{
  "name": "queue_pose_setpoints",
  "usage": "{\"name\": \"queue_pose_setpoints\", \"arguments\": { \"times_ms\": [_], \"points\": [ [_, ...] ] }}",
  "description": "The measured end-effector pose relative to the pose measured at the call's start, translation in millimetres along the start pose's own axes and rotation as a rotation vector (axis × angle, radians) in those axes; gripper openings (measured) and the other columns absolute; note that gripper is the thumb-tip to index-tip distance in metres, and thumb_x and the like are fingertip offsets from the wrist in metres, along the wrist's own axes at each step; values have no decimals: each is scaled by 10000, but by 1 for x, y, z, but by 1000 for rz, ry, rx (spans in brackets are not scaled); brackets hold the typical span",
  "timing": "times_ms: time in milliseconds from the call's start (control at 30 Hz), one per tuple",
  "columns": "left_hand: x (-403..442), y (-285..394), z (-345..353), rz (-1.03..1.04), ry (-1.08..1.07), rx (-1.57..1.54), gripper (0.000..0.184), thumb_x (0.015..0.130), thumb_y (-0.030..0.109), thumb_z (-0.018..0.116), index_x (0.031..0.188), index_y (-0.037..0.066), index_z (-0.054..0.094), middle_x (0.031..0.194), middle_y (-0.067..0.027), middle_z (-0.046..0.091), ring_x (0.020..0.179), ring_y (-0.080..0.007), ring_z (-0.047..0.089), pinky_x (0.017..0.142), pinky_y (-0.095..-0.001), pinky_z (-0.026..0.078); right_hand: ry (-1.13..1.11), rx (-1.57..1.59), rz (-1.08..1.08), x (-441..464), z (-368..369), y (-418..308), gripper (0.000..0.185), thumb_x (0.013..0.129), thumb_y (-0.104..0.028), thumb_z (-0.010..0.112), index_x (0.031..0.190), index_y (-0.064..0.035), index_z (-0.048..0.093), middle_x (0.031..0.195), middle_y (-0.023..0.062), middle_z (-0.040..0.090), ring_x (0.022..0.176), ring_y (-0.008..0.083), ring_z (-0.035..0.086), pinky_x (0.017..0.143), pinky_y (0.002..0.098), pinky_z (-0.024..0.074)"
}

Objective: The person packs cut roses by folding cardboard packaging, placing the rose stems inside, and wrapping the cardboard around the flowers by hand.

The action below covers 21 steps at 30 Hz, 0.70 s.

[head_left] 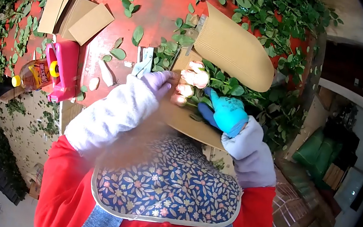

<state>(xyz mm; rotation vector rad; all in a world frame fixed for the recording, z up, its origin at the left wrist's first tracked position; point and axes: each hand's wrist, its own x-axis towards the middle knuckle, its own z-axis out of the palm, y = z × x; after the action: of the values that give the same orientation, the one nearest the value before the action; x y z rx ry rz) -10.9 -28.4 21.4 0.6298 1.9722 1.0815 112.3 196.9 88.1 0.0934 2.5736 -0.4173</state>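
Pale-pink roses lie on brown cardboard | lilac-gloved left hand: 9 o'clock | teal-gloved right hand: 4 o'clock | grips unclear

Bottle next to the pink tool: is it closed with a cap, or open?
Closed. The yellow cap sits on the narrow end of the bottle, beside the pink tool.

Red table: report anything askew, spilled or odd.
Leaves lie loose across the table, like litter. Cards at left are fanned unevenly, not squared. The bottle seems tipped over beside the pink holder, its cap pointing sideways, not up.
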Motion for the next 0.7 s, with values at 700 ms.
{"name": "queue_pose_setpoints", "arguments": {
  "times_ms": [700],
  "points": [
    [21,58,-2,-784,-7,-1463,226,1000,260,429,904,73,511,729,-40,483,614,-178,457,520,-334,369,46,137,-98,3,8,10,460,877,-352,593,1210,-36,571,823,176,666,745,362,638,690,468,499]
  ]
}}
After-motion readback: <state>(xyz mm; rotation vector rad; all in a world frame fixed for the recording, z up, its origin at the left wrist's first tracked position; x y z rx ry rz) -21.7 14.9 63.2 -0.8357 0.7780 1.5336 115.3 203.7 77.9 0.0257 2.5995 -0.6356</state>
